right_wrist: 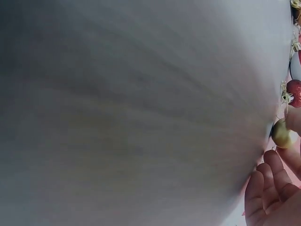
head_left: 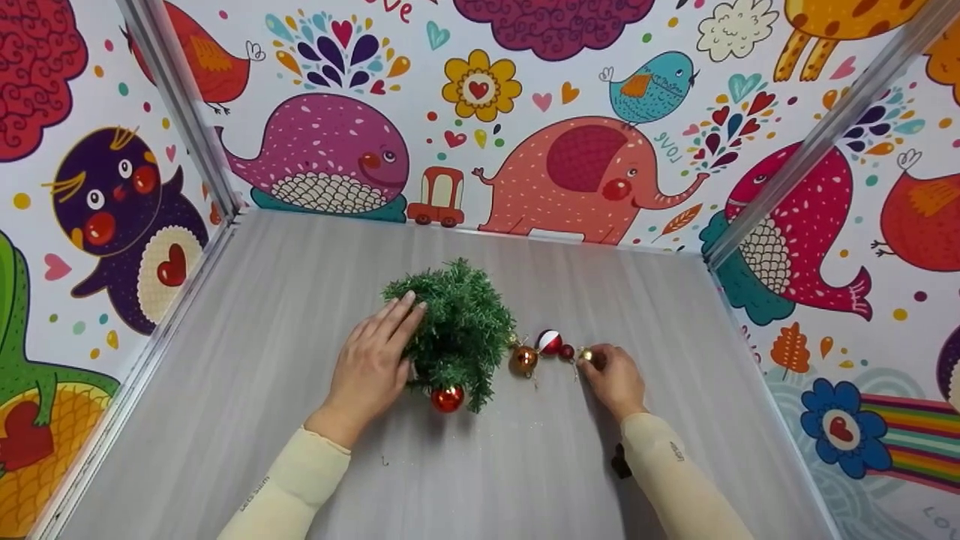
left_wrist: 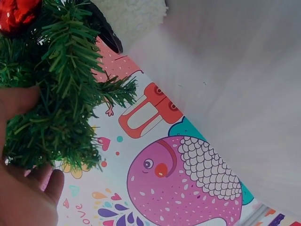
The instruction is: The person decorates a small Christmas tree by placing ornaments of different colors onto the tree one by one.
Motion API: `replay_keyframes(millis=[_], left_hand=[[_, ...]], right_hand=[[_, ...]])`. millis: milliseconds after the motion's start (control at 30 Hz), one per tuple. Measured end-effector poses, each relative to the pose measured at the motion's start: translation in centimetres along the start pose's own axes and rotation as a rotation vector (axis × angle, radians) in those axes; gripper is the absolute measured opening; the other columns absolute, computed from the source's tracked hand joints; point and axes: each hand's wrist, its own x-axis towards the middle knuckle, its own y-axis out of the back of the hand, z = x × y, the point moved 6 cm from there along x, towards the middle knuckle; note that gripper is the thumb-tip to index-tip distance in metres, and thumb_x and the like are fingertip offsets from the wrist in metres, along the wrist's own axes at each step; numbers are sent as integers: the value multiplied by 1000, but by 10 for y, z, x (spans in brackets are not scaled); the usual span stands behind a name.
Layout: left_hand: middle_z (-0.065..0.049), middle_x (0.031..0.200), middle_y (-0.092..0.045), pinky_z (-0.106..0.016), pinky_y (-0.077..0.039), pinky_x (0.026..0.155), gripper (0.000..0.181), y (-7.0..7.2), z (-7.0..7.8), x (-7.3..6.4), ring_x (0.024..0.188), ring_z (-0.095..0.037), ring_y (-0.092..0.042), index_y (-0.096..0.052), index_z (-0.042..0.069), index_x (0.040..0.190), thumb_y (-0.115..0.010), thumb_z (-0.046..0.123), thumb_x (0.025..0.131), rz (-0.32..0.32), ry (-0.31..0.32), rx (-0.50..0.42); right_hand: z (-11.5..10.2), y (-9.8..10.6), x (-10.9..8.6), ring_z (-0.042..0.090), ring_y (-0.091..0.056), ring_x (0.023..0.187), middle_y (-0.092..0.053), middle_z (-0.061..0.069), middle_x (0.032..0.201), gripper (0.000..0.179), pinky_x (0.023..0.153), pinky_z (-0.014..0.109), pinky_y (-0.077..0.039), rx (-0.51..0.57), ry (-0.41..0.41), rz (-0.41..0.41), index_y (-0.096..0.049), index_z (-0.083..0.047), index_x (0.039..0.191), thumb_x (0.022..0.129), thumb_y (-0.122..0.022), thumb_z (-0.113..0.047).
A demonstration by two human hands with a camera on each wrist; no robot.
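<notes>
A small green artificial Christmas tree [head_left: 465,315] stands on the table, and a shiny red ball ornament [head_left: 448,398] hangs on its near side. My left hand [head_left: 371,360] holds the tree's left side, thumb and fingers on either side of the branches. In the left wrist view, part of a pale, fuzzy base [left_wrist: 136,19] shows beneath it. Right of the tree, my right hand [head_left: 616,379] pinches a small gold ball ornament [right_wrist: 282,134] between thumb and index finger. Beside that lie a small red ball [head_left: 567,351], a red-and-white ball [head_left: 550,343] and a copper-coloured ball [head_left: 523,361].
The grey table [head_left: 300,262] is bounded by brightly printed wall panels [head_left: 465,150] on the left, back and right. A dark object [head_left: 620,463], partly hidden, lies by my right forearm. One tiny hook-like scrap [head_left: 385,460] lies in front of the tree.
</notes>
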Motion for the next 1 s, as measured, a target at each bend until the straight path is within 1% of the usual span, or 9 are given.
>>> replay_keyframes(millis=[167,400,567,767,1000], left_hand=[[-10,157,-37,-50,-36,109,87,1,-2,1,139,-31,-40,-42,12,152,-79,-1,74,-4,1,1],[-12,154,-41,-50,-39,106,86,3,-4,2,136,-33,-44,-45,12,150,-80,-3,73,19,-23,6],[-11,155,-41,-50,-41,105,82,3,-5,4,136,-31,-44,-47,12,149,-78,-5,75,20,-41,11],[-8,155,-40,-50,-42,102,75,4,-7,5,136,-30,-45,-48,12,148,-74,-6,80,11,-47,10],[-9,154,-42,-50,-42,103,68,3,-12,6,136,-30,-45,-52,12,145,-69,-8,83,15,-42,12]], right_hand=[[-1,0,1,26,-61,97,-64,8,103,28,87,47,-47,6,2,-15,-70,-10,111,89,-75,-26],[-2,1,1,26,-62,98,-65,8,102,26,88,47,-47,9,29,-11,-71,-10,110,88,-75,-23],[-1,2,0,28,-63,97,-65,9,101,27,87,49,-48,-7,47,-2,-71,-9,111,87,-76,-22],[-2,4,-2,32,-63,95,-65,11,99,30,85,51,-48,-30,66,16,-71,-7,113,86,-76,-20],[-4,3,-2,31,-63,98,-65,11,102,30,86,50,-48,-30,58,11,-71,-8,113,87,-76,-22]])
